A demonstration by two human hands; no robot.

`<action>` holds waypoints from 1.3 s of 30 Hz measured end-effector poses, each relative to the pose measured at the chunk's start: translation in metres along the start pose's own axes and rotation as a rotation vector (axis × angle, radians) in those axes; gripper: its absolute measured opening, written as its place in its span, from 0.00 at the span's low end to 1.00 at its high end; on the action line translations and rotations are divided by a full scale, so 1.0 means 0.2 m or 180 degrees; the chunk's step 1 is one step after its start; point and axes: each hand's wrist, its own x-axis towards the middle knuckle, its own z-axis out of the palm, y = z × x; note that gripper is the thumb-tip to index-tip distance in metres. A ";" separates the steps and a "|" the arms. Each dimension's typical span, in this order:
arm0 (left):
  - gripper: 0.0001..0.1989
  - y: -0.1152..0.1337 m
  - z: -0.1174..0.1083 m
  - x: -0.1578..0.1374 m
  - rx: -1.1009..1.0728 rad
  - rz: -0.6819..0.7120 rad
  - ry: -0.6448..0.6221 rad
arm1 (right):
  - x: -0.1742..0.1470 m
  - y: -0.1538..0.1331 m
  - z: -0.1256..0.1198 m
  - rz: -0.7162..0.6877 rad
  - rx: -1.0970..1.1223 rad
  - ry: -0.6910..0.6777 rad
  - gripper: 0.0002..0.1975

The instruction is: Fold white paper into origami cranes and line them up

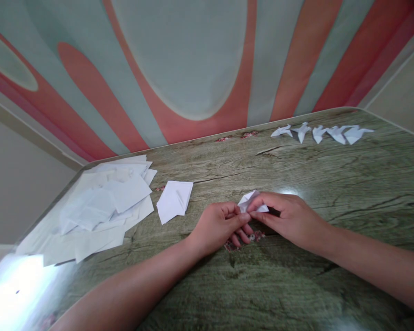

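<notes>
Between my two hands is a small piece of folded white paper [247,199], held just above the wood-patterned table. My left hand [224,225] pinches its lower left edge between thumb and forefinger, with the other fingers curled below. From the right, my right hand [286,216] grips the same paper with thumb and fingertips, which cover part of its folds. To the left of my left hand lies a small stack of white paper squares [175,201], apart from both hands.
A large untidy pile of white sheets [134,225] covers the table's left side. Several folded paper birds [319,133] stand in a row at the back right. Behind the table [207,165] rises a wall with a red and grey-green pattern [207,59].
</notes>
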 end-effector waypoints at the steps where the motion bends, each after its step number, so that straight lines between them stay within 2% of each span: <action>1: 0.15 0.00 0.00 0.00 0.0035 0.0015 0.0039 | 0.00 0.00 0.00 0.0007 0.0015 -0.0001 0.05; 9: 0.14 -0.01 0.02 0.00 0.0369 0.0116 0.0132 | 0.00 -0.01 0.00 0.0044 -0.0082 0.0035 0.05; 17: 0.12 0.01 0.00 -0.01 0.0297 0.0021 -0.0065 | 0.00 0.02 -0.02 -0.0192 -0.0139 -0.0010 0.06; 20: 0.11 0.01 0.00 -0.01 0.0404 0.0037 -0.0087 | 0.00 0.01 -0.02 0.0104 0.0046 -0.0030 0.04; 23: 0.09 0.01 0.01 -0.01 0.0496 0.0067 -0.0078 | 0.00 0.00 -0.01 0.0566 0.0490 -0.0193 0.04; 25: 0.09 0.01 0.01 -0.01 0.0533 0.0074 -0.0070 | 0.00 -0.01 0.00 0.0724 0.0758 -0.0226 0.05; 39: 0.12 0.04 0.03 -0.01 0.0473 -0.0025 0.0067 | 0.01 -0.02 0.03 0.0859 0.1096 -0.0071 0.06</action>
